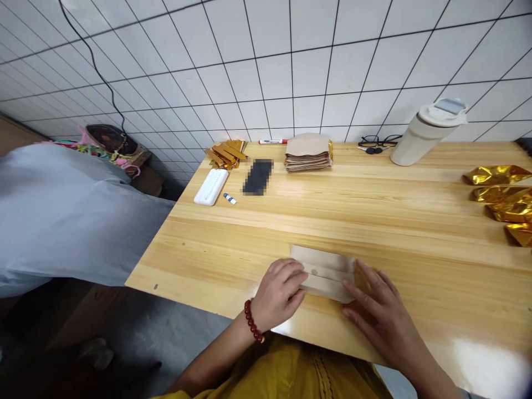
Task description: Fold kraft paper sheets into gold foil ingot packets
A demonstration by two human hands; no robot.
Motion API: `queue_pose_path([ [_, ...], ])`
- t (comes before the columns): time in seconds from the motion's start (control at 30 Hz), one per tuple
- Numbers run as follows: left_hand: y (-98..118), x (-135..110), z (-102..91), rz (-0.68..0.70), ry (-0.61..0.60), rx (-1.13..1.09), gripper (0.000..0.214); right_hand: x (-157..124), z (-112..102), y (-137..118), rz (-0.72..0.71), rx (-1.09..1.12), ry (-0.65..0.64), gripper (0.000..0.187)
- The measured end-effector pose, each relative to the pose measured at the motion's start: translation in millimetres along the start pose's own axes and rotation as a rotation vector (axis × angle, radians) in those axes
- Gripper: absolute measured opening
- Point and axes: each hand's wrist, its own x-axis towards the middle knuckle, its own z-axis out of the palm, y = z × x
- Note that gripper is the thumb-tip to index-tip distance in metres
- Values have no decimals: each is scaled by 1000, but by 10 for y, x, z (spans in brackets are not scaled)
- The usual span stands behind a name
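A flattened brown paper bag (322, 266) with a crease along its length lies near the table's front edge. It has a small round mark, and a golden tint shows at its right end. My left hand (280, 293), with a red bead bracelet (252, 321) at the wrist, has its bent fingers closed on the bag's left end. At the opposite end, my right hand (380, 310) holds the bag between fingers that are partly spread, one of them on top of the paper. Its thumb is lower, close to the tabletop.
At the back of the wooden table (233, 244) stand a stack of brown paper bags (307, 152), gold strips (228, 153), a phone (258, 177), a white power bank (211, 187), glasses (380, 141) and a tumbler (428, 130). Gold foil packets (511, 202) lie right. Grey cloth (75, 216) is left.
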Motion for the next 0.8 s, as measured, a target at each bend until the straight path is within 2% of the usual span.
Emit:
queue_pose_path([
  [0.1, 26, 18, -13, 16, -16, 11, 34, 42, -27, -63, -38, -24, -11, 43],
  [0.2, 72, 21, -15, 23, -57, 88, 35, 113, 14, -241, -61, -127, -25, 60],
  [0.3, 112, 5, -7, 11, -98, 207, 26, 210, 163, -455, -72, -220, -61, 85],
  [0.37, 131, -12, -8, 4, -115, 256, 25, 265, 295, -531, -32, -268, -57, 90],
  [0.47, 169, -12, -17, -11, -134, 282, 28, 296, 450, -515, 24, -315, -53, 89],
  [0.53, 207, 24, -2, -4, -186, 279, 44, 285, 494, -465, 20, -325, -62, 88],
  [0.63, 258, 118, 74, 26, -308, 222, 92, 257, 490, -410, 2, -324, -68, 86],
  [0.67, 264, 146, 106, 21, -339, 198, 102, 251, 480, -401, 1, -317, -75, 86],
  [0.8, 222, 165, 182, -25, -412, 150, 113, 254, 440, -398, 2, -282, -105, 88],
])
